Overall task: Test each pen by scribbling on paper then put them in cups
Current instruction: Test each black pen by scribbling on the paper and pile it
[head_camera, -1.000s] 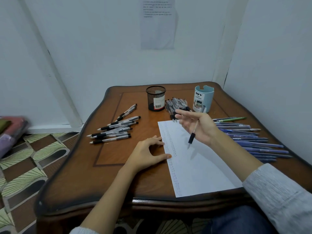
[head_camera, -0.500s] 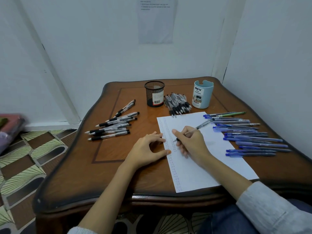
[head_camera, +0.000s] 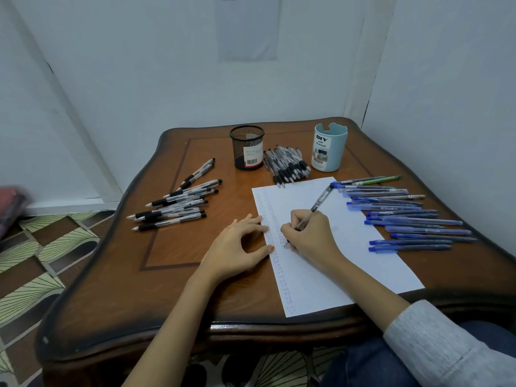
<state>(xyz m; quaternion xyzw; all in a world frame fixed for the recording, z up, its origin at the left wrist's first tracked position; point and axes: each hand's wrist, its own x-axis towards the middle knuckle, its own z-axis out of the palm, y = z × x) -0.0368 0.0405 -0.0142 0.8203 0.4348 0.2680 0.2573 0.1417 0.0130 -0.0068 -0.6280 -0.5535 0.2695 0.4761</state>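
A white sheet of paper (head_camera: 329, 263) lies on the wooden table (head_camera: 173, 289), with columns of scribbles down its left side. My right hand (head_camera: 310, 236) grips a clear black-grip pen (head_camera: 321, 199), its tip down on the paper. My left hand (head_camera: 237, 244) rests on the table, fingertips and thumb touching the paper's left edge. A black mesh cup (head_camera: 247, 148) and a light blue cup (head_camera: 329, 148) stand at the back. Black pens lie in a pile at the left (head_camera: 178, 202) and between the cups (head_camera: 287, 166). Blue pens (head_camera: 405, 219) lie in a row at the right.
White walls close in behind and to the right of the table. A printed sheet (head_camera: 247, 26) hangs on the back wall. Patterned floor tiles (head_camera: 42, 247) show at the left, and my knee in blue jeans (head_camera: 368, 364) is under the front edge.
My right hand came down from above the paper with the pen and now writes near the left columns. The view tilted down slightly. My left hand stayed put.
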